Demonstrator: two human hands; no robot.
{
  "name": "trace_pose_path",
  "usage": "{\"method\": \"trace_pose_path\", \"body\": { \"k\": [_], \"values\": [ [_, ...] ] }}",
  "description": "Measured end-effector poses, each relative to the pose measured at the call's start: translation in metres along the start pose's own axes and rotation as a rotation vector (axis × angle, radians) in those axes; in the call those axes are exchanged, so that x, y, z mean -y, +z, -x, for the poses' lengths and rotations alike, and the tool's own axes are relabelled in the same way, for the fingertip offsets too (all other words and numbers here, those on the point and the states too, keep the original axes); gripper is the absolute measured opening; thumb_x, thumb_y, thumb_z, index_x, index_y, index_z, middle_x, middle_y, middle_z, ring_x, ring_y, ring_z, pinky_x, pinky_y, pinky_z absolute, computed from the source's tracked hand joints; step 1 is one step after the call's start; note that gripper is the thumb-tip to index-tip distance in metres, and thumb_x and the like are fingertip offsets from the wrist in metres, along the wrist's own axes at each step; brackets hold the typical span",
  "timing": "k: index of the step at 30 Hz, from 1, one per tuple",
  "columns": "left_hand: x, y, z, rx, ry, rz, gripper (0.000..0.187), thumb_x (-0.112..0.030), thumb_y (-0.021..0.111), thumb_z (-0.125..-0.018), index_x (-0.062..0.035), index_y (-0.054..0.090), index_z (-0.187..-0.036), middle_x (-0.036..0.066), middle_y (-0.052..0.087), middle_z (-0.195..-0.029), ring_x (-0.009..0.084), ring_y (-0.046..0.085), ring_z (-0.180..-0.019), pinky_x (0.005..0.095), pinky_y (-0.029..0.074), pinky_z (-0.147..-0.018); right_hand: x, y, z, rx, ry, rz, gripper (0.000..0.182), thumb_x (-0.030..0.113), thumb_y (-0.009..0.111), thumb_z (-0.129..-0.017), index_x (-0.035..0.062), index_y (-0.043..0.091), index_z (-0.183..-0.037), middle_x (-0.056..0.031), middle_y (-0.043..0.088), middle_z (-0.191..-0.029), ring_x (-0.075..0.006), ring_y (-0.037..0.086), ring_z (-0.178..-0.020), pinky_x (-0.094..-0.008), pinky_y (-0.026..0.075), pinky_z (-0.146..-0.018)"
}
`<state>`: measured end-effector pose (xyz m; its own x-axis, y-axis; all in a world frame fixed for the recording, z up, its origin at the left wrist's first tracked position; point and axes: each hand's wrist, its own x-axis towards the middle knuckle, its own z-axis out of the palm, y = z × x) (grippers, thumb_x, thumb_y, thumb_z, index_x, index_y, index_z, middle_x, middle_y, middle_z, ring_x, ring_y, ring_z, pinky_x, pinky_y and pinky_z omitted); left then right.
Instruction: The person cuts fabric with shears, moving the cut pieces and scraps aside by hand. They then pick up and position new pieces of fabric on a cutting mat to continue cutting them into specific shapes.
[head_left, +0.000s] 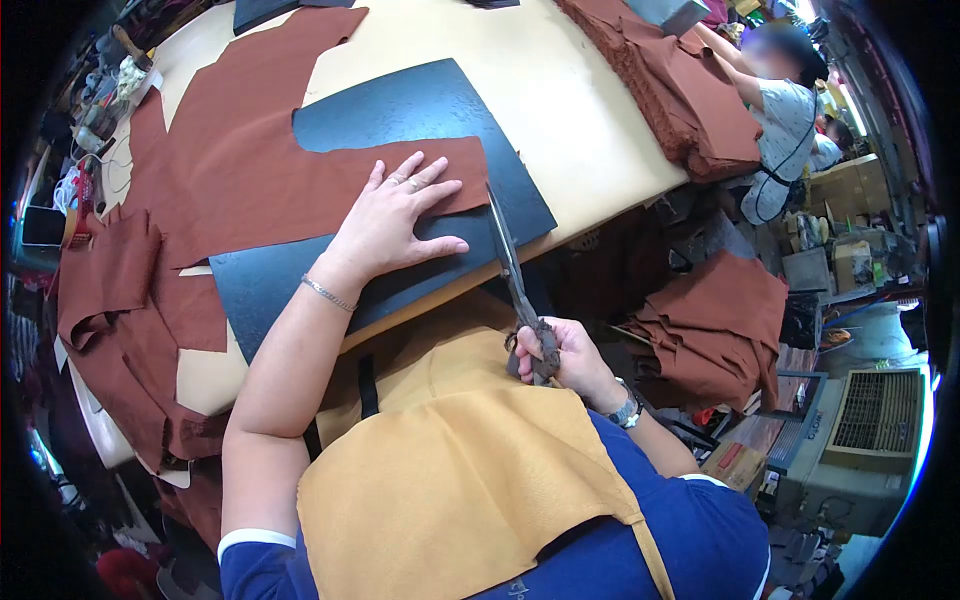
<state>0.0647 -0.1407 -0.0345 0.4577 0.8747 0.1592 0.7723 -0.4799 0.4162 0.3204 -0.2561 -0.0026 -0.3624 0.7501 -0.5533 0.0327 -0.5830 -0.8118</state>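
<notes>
My left hand [405,215] lies spread over a piece of reddish-brown leather or cloth [250,180], its fingers pressing near the strip's right end. Beneath that strip is a dark board [400,100] on the table. My right hand [560,355] grips the wrapped handles of a long pair of scissors [510,250] beside the table's near edge. The blades point away from me, and their tips touch or nearly touch the right end of the brown piece. How far the blades are apart is hard to make out.
A thick stack of brown sheets [690,100] lies at the table's far right, by a co-worker [785,110]. More brown pieces [715,320] are heaped below on the right. Loose brown scraps [120,330] hang over the left edge. A cream tabletop [570,110] surrounds the board.
</notes>
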Motion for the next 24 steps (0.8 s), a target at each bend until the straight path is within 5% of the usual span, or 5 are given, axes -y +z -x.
{"method": "trace_pose_path", "body": {
  "k": [24],
  "values": [
    [-0.006, -0.004, -0.001, 0.026, 0.023, -0.011, 0.084, -0.062, 0.072, -0.064, -0.0169, 0.052, -0.132, 0.009, 0.039, -0.145, 0.0306, 0.028, -0.138, 0.0574, 0.018, -0.11, 0.009, 0.0, -0.022, -0.039, -0.058, -0.04, 0.032, 0.036, 0.062, -0.09, 0.0051, 0.06, -0.081, -0.0021, 0.06, -0.067, -0.0081, 0.058, -0.057, -0.0219, 0.048, -0.054]
  ]
}}
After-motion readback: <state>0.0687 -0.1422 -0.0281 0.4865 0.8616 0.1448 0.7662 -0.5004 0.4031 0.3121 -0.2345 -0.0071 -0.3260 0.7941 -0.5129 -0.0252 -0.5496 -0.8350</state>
